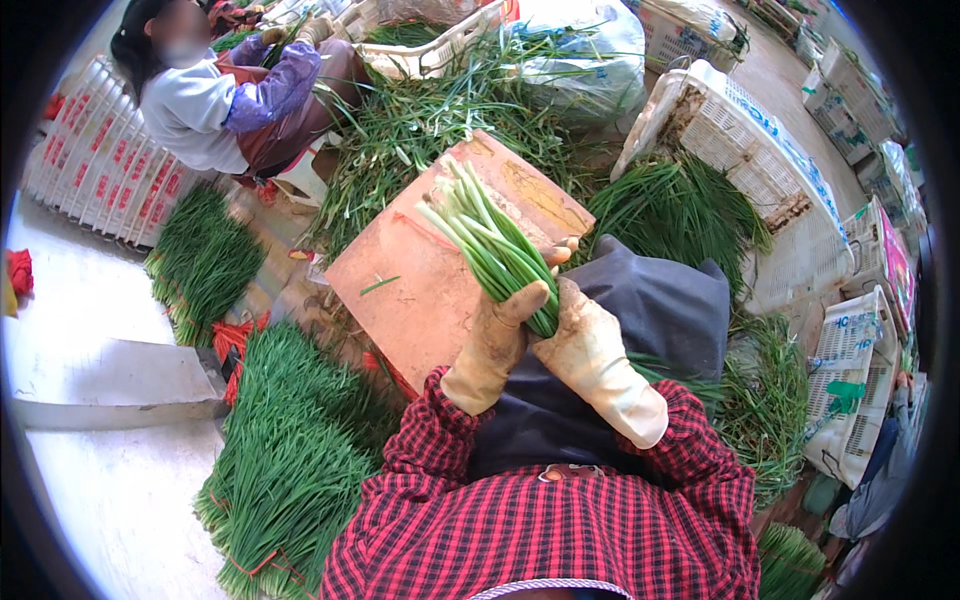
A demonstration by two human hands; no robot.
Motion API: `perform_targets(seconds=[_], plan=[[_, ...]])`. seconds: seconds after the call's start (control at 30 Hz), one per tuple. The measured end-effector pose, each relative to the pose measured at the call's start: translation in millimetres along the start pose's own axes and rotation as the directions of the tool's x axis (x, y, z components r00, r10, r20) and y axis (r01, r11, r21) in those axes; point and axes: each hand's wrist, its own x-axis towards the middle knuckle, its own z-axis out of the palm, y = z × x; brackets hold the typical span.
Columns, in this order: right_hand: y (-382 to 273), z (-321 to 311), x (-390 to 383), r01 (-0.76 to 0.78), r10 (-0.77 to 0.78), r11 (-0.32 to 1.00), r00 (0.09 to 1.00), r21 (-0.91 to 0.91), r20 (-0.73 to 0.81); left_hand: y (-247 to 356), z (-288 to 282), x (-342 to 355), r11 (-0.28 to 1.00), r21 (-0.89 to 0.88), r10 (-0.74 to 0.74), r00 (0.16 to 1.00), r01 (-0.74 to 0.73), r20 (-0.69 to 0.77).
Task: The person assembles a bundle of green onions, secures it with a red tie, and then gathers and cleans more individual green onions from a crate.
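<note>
Left hand (492,345): gloved, its grip closed round the lower part of a bunch of green chives (490,245); the thumb is laid up along the stalks.
Bunch of green chives: held between both hands, over the dark apron (660,310) and the edge of the orange board (430,280); the pale stalk ends are pointed up and to the left, away from the grips, and the green leaf ends are hidden behind the gloves.
Right hand (590,350): gloved, its grip wrapped round the same bunch just beside the left hand, the two gloves touching.
Count, hands: two of the wearer's, both in pale work gloves, the sleeves in red check.
Count, bunches in the grips: one.
Count, piles: tied chives (290,450) are stacked at the lower left; a smaller heap (200,260) is seen above it; loose greens (420,120) are spread beyond the board; another heap (680,205) lies at the right.
Count, crates: one tilted white crate (740,130) is clear at the right; the others, at the rim, are bent and too crowded to count.
Other person (230,100): seated at the upper left, in purple sleeves; the hands are partly cut off among greens.
Hard to make out: whether the held bunch is tied.
</note>
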Motion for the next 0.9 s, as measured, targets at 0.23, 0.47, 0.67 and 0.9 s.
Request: perform_targets(seconds=[0.23, 0.47, 0.67, 0.9], plan=[[-39.6, 38.4, -0.4, 0.055, -0.107, 0.969, 0.971, 0.239, 0.211, 101.5, -39.9, -2.5, 0.985, 0.122, -0.095, 0.974, 0.121, -0.206], [-7.3, 59.4, -30.4, 0.199, -0.264, 0.964, 0.802, 0.177, 0.536, 192.1, -108.7, 20.0, 0.866, 0.448, -0.012, 0.905, 0.223, -0.426], [1.6, 10.4, -26.2, 0.133, -0.207, 0.974, 0.853, 0.184, 0.479, 80.7, -170.3, 63.9, -0.325, 0.817, 0.165, 0.879, 0.476, -0.447], [12.9, -24.1, -54.6, -0.154, 0.002, 0.954, 0.859, 0.255, 0.512, -43.4, -213.9, 61.6, -0.548, 0.698, 0.188, 0.881, 0.46, -0.434]])
